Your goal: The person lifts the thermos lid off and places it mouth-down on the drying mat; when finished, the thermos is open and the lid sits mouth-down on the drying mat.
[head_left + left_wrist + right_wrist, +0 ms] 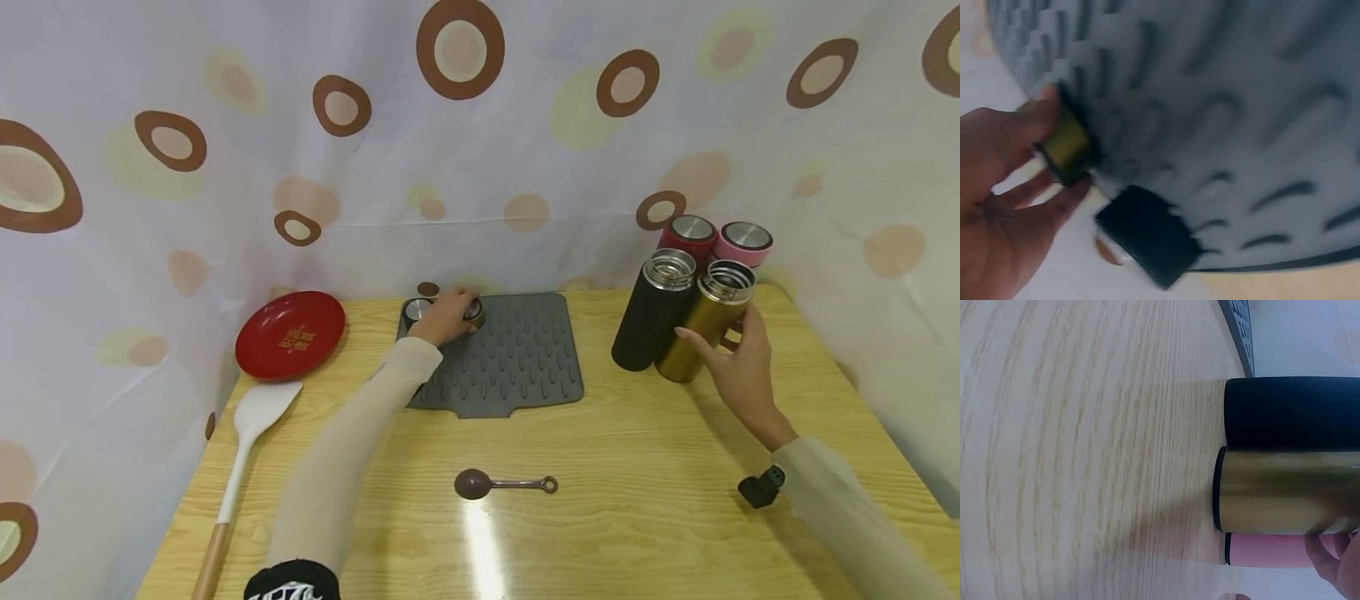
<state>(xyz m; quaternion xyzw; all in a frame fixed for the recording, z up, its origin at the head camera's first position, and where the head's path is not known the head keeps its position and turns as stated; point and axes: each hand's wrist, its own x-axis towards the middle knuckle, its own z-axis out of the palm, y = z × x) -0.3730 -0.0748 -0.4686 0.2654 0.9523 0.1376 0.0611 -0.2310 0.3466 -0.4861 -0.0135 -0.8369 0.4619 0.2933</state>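
Gold flask lid (1067,149): back edge of grey ridged mat (521,342), gripped by left hand (446,317). Black lid (417,312): mat's back-left corner. Gold vacuum flask (693,340), upright, uncapped: near worktop's (622,483) back-right corner, right hand (742,373) gripping it; black flask (654,321) just beside.

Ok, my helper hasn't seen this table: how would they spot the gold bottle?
On the table, look right of the grey mat. The gold bottle stands there, uncapped, the right hand on it. Unlike the black bottle beside it and the lidded red bottle and pink bottle behind, it alone is gold.
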